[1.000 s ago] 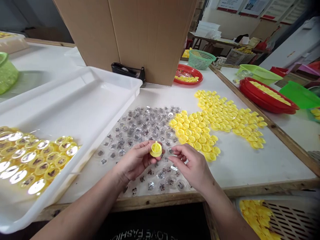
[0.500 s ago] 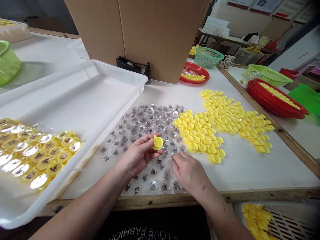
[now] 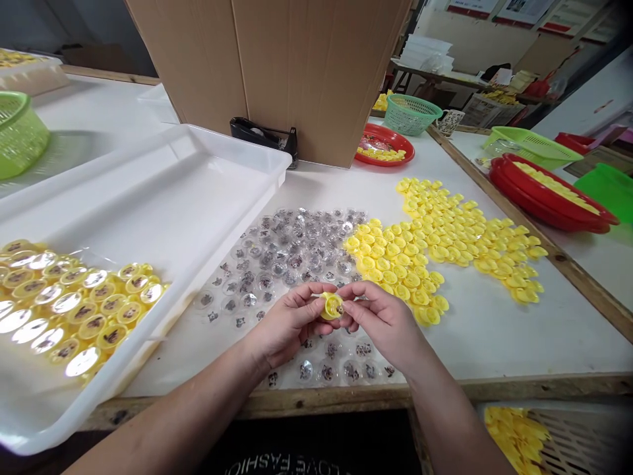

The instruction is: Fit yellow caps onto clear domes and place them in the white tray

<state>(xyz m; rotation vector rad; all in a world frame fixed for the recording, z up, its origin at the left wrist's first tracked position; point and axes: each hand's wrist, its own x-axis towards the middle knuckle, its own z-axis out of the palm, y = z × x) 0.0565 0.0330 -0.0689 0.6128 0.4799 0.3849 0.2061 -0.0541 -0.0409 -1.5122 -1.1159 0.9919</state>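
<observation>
in the way: clear printed capsules [image 3: 291, 264] under my hands, white plastic tray [image 3: 188, 198] left
cap: yellow plastic cap [image 3: 331, 306], round
grip: left hand [image 3: 291, 323], right hand [image 3: 383, 323] together, pinching it

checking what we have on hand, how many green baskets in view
3: a round lime basket at far left, a teal one by the red plate, a lime one at right. More could be hidden behind the cardboard box.

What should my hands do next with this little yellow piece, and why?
Probably lay the yellow piece in the white tray on the left. Your left hand and right hand are pinching it together, and the tray already holds rows of yellow pieces with clear domes.
</observation>
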